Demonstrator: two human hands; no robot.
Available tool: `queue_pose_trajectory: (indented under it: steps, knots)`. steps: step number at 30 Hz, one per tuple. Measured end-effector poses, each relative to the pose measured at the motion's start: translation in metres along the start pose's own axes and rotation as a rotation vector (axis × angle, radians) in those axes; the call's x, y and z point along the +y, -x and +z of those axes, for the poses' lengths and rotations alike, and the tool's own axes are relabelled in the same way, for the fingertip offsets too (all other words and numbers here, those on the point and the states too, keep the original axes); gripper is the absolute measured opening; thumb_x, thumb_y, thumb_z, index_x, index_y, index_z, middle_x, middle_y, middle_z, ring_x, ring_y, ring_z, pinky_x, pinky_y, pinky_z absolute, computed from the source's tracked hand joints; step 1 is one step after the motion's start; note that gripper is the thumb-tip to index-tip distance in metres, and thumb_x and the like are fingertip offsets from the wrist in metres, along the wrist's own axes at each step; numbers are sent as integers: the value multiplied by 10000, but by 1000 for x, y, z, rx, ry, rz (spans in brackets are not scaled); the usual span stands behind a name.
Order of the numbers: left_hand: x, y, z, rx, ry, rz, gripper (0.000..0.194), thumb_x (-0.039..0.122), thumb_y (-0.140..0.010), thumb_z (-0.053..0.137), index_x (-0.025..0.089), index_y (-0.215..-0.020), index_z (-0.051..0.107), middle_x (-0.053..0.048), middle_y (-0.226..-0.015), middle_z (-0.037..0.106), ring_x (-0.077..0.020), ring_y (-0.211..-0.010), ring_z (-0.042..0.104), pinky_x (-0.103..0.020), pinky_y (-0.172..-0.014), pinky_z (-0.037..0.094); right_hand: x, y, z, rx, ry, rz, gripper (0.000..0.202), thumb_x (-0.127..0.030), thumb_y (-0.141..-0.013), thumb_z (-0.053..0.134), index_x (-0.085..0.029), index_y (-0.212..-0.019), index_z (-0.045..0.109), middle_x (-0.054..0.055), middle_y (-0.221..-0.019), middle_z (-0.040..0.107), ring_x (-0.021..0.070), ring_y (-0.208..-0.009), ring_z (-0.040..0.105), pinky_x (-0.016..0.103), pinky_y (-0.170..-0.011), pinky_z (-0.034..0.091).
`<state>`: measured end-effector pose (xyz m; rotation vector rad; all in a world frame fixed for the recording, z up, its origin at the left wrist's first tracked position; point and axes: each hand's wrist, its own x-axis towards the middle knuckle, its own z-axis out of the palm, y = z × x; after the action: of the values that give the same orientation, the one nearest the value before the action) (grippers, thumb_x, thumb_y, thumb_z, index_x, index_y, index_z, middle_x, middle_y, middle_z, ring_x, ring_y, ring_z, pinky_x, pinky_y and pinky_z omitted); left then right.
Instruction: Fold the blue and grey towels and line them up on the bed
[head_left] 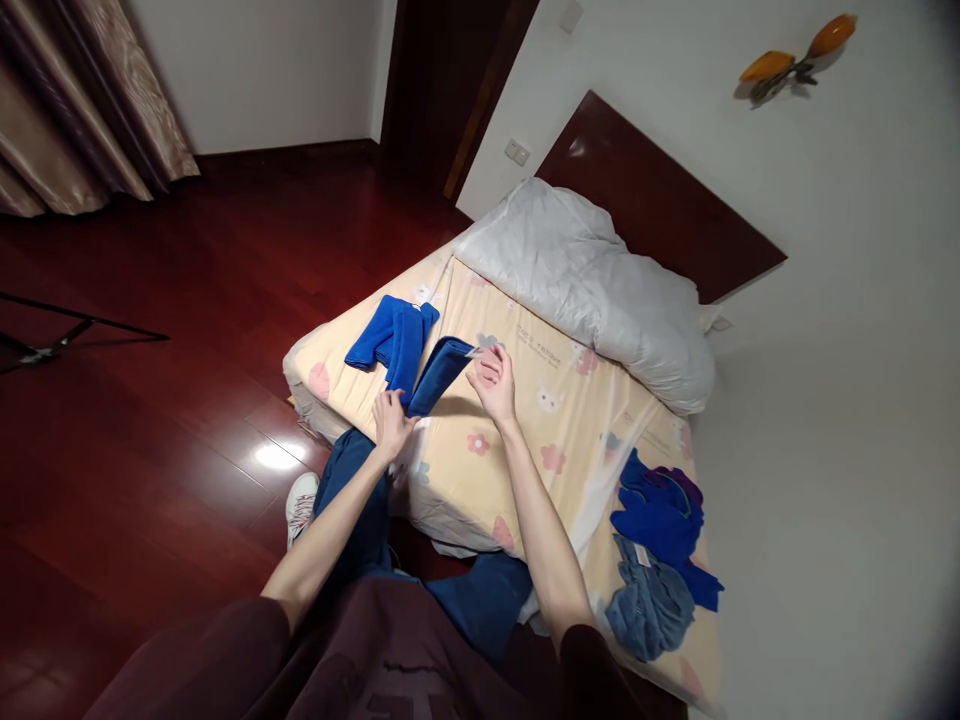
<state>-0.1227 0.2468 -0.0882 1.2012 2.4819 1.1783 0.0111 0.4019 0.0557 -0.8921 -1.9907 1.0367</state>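
The bed [574,410], in its patterned sheet, fills the middle of the frame, with a grey duvet [585,270] bunched across its upper part. At lower right lie a rumpled blue garment [664,520] and a crumpled denim garment [652,605], touching. Left of centre, near the bed's edge, is a bright blue folded bundle [409,340], and just right of it the dark blue strip [442,375], folded long and narrow, slants between the two hands. The left hand [391,425] appears to pinch the strip's lower end; the right hand [493,380] is at its upper end with fingers curled, though whether it grips the edge I cannot tell.

The step in hand looks like squaring up a fold in the strip. The next move seems to call for keeping both ends aligned so that the layers do not slip.

The left hand covers where bundle and strip meet, so whether they are joined is unclear. A pale sliver [474,352] by the right fingertips is too small to identify.
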Motion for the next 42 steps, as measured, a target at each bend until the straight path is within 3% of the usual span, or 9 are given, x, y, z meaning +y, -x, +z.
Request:
queue_pose_trajectory:
  steps: [3,8,13,16,19,24,29,37,42]
  knots:
    - [-6,67,-9,-32,175,27,284,312,-909,563,156,-1144,534,-110,-1050,553,-271,-1023,530,-424,-925,445,20,32,-1,187,-63,52,800,-394,-784,750,-268,-1481,378,149,-1544,422,212,-1205,590,374,-968,518]
    - [-20,176,-23,-702,342,257,142,197,-929,448,203,-899,586,-38,-873,604,-180,-848,566,-298,-794,459,69,152,3,316,-180,357,606,-458,-792,696,-186,-1311,543,188,-1326,620,225,-1086,664,367,-898,553]
    - [-20,192,-28,-1063,118,515,149,168,-909,497,211,-935,637,-51,-974,667,-200,-952,598,-307,-836,442,94,314,-6,391,-248,640,464,-516,-732,754,-152,-1011,683,157,-1035,748,264,-911,727,377,-815,576]
    - [-10,180,-22,-1094,-1,592,169,165,-922,492,214,-987,641,-55,-1016,674,-213,-986,599,-319,-842,440,94,394,-11,511,-243,768,500,-571,-711,759,-149,-976,718,140,-964,767,247,-781,725,343,-695,572]
    - [11,161,-7,-1050,-71,709,184,190,-943,484,208,-1037,642,-70,-1059,665,-230,-1033,583,-340,-879,437,91,437,-11,623,-274,875,559,-622,-612,804,-145,-897,737,129,-887,773,239,-715,712,341,-661,570]
    - [72,94,33,-914,-110,873,222,160,-916,496,177,-1079,645,-116,-1121,649,-247,-1103,555,-363,-955,418,86,432,-12,567,-341,889,601,-666,-616,790,-154,-928,749,126,-899,775,236,-728,712,332,-647,561]
    - [117,1,63,-783,-259,768,229,122,-870,518,180,-1025,676,-152,-1083,656,-258,-1088,558,-411,-995,396,81,424,-19,493,-347,835,580,-729,-623,766,-203,-868,760,113,-845,764,268,-694,701,389,-634,563]
    - [74,-88,86,-666,-596,948,472,40,-880,376,173,-1243,646,-203,-1347,579,-337,-1360,392,-711,-1115,185,86,443,-24,761,-453,820,545,-703,-642,788,-213,-877,761,93,-831,746,287,-699,711,458,-674,585]
    - [42,-112,73,-673,-702,952,596,22,-907,257,245,-1292,654,-172,-1396,556,-356,-1356,380,-844,-1034,184,86,431,-28,737,-467,805,576,-695,-661,790,-166,-885,747,102,-827,738,228,-658,693,363,-592,574]
